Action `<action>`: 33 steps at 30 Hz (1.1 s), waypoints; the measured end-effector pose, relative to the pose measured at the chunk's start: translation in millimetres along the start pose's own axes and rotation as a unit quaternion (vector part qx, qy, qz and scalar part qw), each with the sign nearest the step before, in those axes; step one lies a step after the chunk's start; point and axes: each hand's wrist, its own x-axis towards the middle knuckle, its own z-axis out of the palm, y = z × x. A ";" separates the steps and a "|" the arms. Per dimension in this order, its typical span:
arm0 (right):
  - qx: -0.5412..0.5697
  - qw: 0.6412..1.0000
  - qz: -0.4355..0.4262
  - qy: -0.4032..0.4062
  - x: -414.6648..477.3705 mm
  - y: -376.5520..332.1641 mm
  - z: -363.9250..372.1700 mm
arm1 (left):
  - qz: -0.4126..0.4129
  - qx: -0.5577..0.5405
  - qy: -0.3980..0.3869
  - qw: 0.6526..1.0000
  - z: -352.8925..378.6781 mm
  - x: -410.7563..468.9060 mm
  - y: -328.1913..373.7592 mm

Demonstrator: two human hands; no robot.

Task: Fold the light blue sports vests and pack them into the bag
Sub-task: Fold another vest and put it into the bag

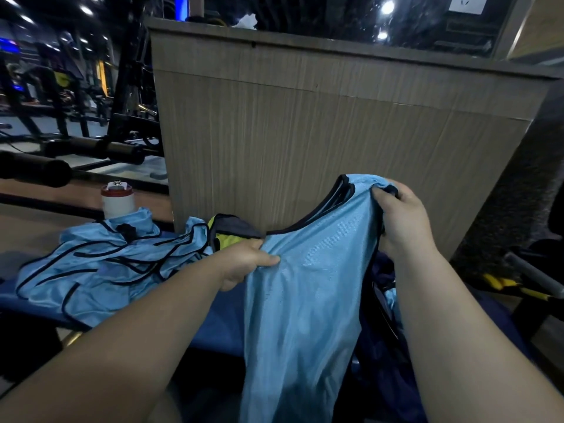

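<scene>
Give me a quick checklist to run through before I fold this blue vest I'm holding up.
1. Left hand pinches the vest at one shoulder: ok.
2. Right hand grips the other shoulder strap: ok.
3. Vest hangs apart from the pile of vests: ok.
4. Bare patch of blue bench to fold on: ok.
5. Bag open and ready: cannot tell, mostly hidden behind the vest and arm.

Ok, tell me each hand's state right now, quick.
Left hand: closed, pinching the light blue vest.
Right hand: closed, gripping the same vest's shoulder.
</scene>
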 end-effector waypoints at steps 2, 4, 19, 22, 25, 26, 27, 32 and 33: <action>-0.104 0.994 -0.022 0.018 7.3 6.2 -6.4 | 0.023 -0.025 -0.004 0.999 -0.6 -1.4 -5.0; -0.218 0.975 -0.023 0.035 15.4 11.7 -13.1 | 0.055 -0.013 -0.016 0.998 -3.5 -2.5 -12.1; -0.231 0.972 0.018 0.036 64.2 104.5 27.8 | -0.041 0.087 0.037 0.995 -41.8 54.9 -72.9; -0.278 0.960 -0.021 -0.008 79.3 127.2 50.5 | -0.045 0.115 0.110 0.986 -48.2 84.1 -85.6; -0.315 0.946 -0.054 -0.047 96.0 154.8 70.2 | -0.084 0.205 0.154 0.963 -54.8 112.1 -100.2; -0.324 0.942 -0.064 -0.057 101.8 164.9 75.5 | -0.088 0.244 0.172 0.950 -56.9 120.6 -105.2; -0.334 0.938 -0.069 -0.068 107.2 174.0 80.9 | -0.087 0.271 0.187 0.940 -57.9 128.0 -109.0; -0.357 0.916 -0.065 -0.171 137.5 220.4 93.2 | -0.074 0.337 0.212 0.914 -62.1 154.3 -113.7; -0.369 0.901 -0.036 -0.226 140.8 227.0 91.8 | -0.072 0.355 0.214 0.907 -62.9 156.6 -114.5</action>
